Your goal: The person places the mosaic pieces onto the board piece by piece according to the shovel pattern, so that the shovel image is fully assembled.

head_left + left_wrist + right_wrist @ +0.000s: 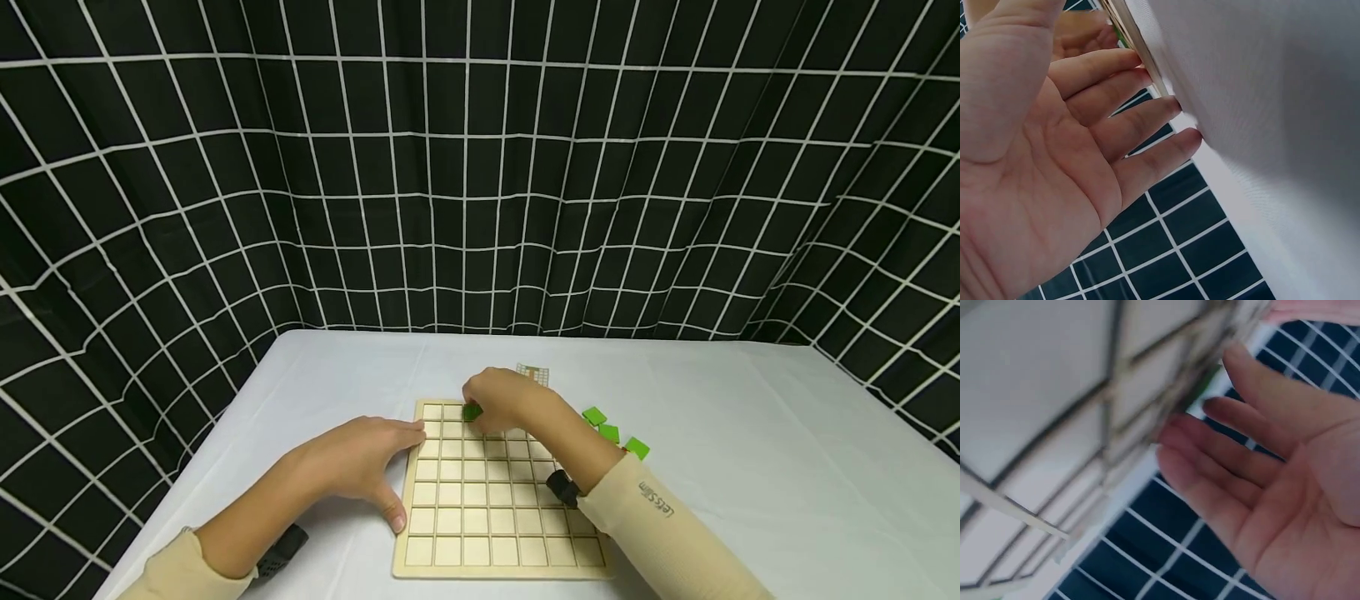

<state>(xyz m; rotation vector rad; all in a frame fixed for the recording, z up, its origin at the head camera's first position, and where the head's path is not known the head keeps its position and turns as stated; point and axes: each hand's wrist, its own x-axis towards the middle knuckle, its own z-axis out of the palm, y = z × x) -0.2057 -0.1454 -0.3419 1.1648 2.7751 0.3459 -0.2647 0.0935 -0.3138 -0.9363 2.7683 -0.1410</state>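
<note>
A pale wooden board (450, 497) with a grid of square recesses lies on the table. Along its left edge rests my left hand (360, 462), fingertips at the upper part and thumb lower down. Its fingers (1132, 128) are fairly straight in the left wrist view. My right hand (504, 402) reaches over the board's far rows and pinches a green square tile (472, 412) at the top row. In the right wrist view, a bit of that green tile (1209, 386) shows beside the thumb and fingertips; the rest is hidden.
Three loose green tiles, such as the nearest tile (637, 448), lie right of the board by my right forearm. A small card with a printed grid (534, 372) lies behind my right hand. White cloth (750, 467) covers the table; a black gridded curtain (487, 167) surrounds it.
</note>
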